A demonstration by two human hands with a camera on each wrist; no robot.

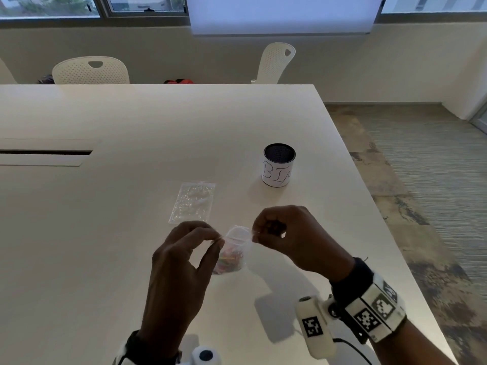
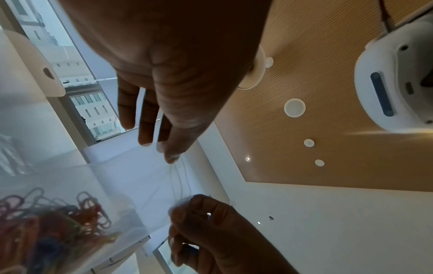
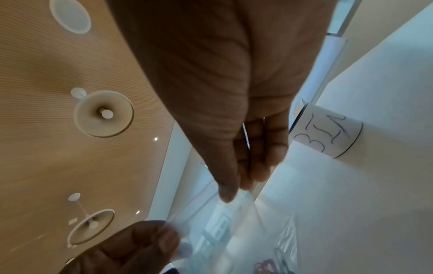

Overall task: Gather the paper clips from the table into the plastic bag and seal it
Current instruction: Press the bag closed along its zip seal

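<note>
on white table (image 1: 158, 122) — labelled bin (image 1: 278, 164), second bag (image 1: 193, 202); chairs (image 1: 91, 70) behind

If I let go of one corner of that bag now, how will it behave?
Probably floppy: the bag is thin clear film, hanging only from pinches by the left hand and right hand. The clips sit piled at its bottom, so it would likely swing. Its mouth looks open; tilting may spill them.

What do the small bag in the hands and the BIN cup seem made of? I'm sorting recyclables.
Small bag: thin clear plastic film, glossy; the coloured paper clips show through and it crinkles. BIN cup: probably dark metal mesh, judging by the fine-textured inside, wrapped in matte white paper with handwriting.
</note>
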